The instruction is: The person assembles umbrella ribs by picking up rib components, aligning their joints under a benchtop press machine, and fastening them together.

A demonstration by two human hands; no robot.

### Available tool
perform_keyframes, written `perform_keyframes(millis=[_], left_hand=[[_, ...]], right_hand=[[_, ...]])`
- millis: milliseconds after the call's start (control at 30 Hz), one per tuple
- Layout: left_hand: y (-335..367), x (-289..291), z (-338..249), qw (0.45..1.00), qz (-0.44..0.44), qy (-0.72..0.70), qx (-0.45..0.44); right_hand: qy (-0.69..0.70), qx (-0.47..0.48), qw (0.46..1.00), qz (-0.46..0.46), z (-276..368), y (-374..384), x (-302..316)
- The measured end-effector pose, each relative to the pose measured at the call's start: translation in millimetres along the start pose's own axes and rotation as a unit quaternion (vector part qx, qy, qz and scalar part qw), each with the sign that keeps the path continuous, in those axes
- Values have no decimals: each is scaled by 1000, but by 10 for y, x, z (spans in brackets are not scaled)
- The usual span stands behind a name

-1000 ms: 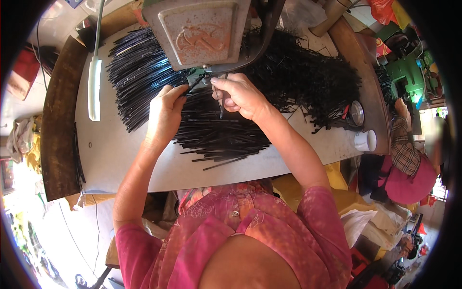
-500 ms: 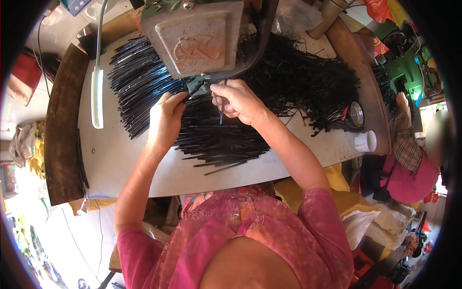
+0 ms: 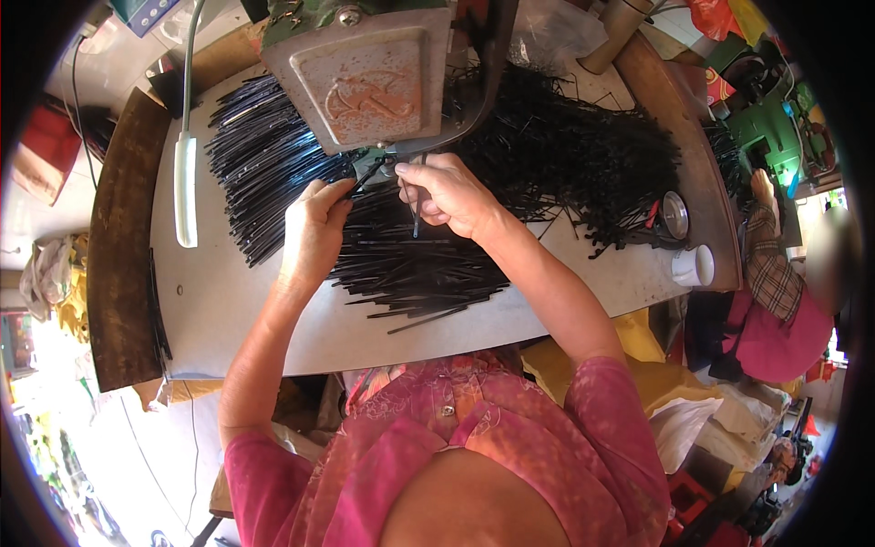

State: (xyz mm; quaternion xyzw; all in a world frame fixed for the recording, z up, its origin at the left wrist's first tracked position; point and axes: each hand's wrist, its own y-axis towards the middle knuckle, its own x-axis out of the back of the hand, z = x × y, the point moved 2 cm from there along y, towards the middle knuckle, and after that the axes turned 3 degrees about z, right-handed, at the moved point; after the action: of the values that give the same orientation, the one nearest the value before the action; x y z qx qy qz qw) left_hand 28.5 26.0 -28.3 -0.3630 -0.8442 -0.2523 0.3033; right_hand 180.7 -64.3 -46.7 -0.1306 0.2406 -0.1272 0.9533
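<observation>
Under the head of a bench machine (image 3: 369, 91), both my hands work close together. My left hand (image 3: 313, 223) is closed in a pinch on a thin black rod (image 3: 367, 173), which slants up to the machine's working point. There the tip is hard to make out. To its right, my right hand (image 3: 453, 196) is closed too, thumb and forefinger at the machine's small parts, with a narrow dark strip (image 3: 417, 217) hanging below its fingers. What its fingertips touch is too small to tell. A layer of black rods (image 3: 415, 273) lies beneath my hands.
More rods (image 3: 264, 164) are fanned at left; a tangled black heap (image 3: 583, 146) lies at right. A white lamp tube (image 3: 185, 191) hangs left. A white cup (image 3: 693, 266) and round tin (image 3: 674, 216) stand near the raised wooden rim (image 3: 123, 264). Another person (image 3: 775, 310) sits right.
The view has shifted slightly, so the machine head sits a little further left. My hands keep nearly the same place and grip.
</observation>
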Motion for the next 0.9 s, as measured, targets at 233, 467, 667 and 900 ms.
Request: perform_keyframes(millis=[233,467,667,900], left_hand=[[-45,55,-139,953,-78,241,-164],[-208,136,-94,858,208,-371,289],[-297,18,-218,813,255,-445,275],[-251,15,-498,949,-112,233,-179]], right_hand=[[3,-3,1000,-2,-14,12,3],[8,-14,1000,-21,11,-53,-40],[14,-22,998,49,-17,-91,-79],[166,85,982,-36,80,-123,237]])
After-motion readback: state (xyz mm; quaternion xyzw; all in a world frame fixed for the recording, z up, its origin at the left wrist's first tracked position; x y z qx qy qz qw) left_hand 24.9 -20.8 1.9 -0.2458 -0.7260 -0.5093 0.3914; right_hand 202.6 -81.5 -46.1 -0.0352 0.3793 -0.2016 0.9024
